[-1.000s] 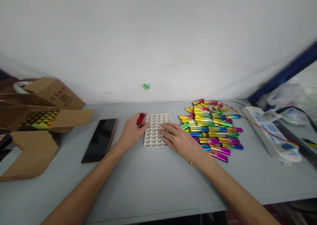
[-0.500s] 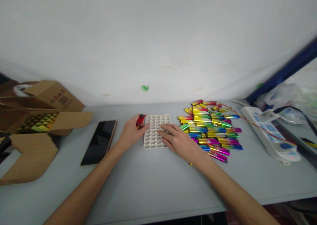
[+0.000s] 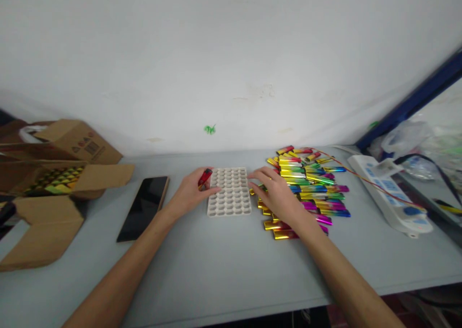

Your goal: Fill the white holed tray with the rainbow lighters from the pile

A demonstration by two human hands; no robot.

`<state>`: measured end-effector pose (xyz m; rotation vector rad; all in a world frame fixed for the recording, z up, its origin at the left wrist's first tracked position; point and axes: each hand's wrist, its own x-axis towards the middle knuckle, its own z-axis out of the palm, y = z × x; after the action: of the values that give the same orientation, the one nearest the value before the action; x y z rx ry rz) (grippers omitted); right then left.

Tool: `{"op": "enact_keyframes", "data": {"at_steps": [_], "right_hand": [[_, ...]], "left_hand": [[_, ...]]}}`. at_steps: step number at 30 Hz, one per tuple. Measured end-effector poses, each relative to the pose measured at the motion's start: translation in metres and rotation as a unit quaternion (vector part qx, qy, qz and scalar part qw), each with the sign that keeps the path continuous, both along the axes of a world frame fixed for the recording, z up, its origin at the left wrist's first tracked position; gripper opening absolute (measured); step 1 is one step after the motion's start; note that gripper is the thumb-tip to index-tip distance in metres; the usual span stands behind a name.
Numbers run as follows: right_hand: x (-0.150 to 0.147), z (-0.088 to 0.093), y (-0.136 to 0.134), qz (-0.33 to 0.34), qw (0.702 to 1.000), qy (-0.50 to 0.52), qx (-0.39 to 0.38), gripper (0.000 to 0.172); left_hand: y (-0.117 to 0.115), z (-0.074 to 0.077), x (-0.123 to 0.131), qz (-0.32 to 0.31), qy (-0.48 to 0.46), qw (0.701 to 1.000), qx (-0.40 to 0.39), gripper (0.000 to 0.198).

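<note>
Beside the left edge of the white tray (image 3: pixel 230 210), my left hand (image 3: pixel 191 193) is closed around a red lighter (image 3: pixel 205 177) with a dark end, its thumb reaching over the tray's edge. The tray lies flat and has rows of small hollows. My right hand (image 3: pixel 276 193) is at the tray's right edge, fingers curved and apart, with nothing visibly held in them. Under and beyond that hand lies a pile of shiny metallic lighters (image 3: pixel 306 189) in gold, pink, blue and green; the hand hides part of it.
A black phone (image 3: pixel 144 207) lies left of my left forearm. Farther left stands an open cardboard box (image 3: pixel 104 176) with several yellow and dark lighters inside. At the right is a white power strip (image 3: pixel 388 193) with a red-yellow wire (image 3: pixel 364 177). A wall (image 3: pixel 231 77) closes the back.
My right hand has moved right, off the tray's hollows to its right edge beside the pile. My left hand stays put with the red lighter.
</note>
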<state>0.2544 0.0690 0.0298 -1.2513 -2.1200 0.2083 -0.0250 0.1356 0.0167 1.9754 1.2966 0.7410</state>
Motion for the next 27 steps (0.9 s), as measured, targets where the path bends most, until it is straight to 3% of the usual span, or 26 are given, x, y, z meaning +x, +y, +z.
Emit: {"op": "enact_keyframes", "data": {"at_steps": [4, 14, 27], "right_hand": [[0.01, 0.008, 0.01, 0.0, 0.996, -0.053, -0.065, 0.014], [-0.01, 0.02, 0.028, 0.019, 0.968, -0.196, -0.156, 0.019], [-0.013, 0.03, 0.046, 0.04, 0.944, -0.214, -0.249, 0.013]], "left_hand": [[0.0, 0.0, 0.0, -0.004, 0.001, 1.0, 0.002, 0.067], [0.003, -0.006, -0.002, 0.003, -0.011, 1.0, 0.007, 0.069], [0.001, 0.0, 0.001, 0.011, 0.012, 1.0, 0.008, 0.064]]}}
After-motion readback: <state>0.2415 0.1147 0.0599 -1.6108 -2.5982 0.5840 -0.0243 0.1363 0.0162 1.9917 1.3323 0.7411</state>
